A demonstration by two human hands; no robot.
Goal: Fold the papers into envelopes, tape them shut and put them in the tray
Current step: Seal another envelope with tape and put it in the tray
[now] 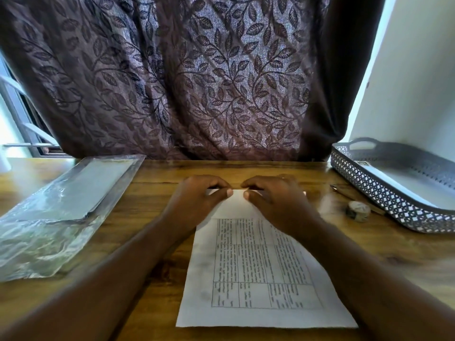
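You are pinching the far, folded edge of the paper (256, 267) with your left hand (197, 198) and right hand (278, 200), fingers curled, thumbs nearly meeting, while its printed part is lying on the surface (157, 173) toward you, well apart from the tray (384, 200).

Tape roll (358, 211) (and pen (341, 191)) before tray (369, 185)

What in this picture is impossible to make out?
Head view only:
- Print on the paper: too small and blurred to read.
- The paper's folded top corners: covered by the left hand and right hand.
- The tray: cut off by the right edge; its near wall hides part of the floor.
- What the plastic bag holds: glare and wrinkles blur it.
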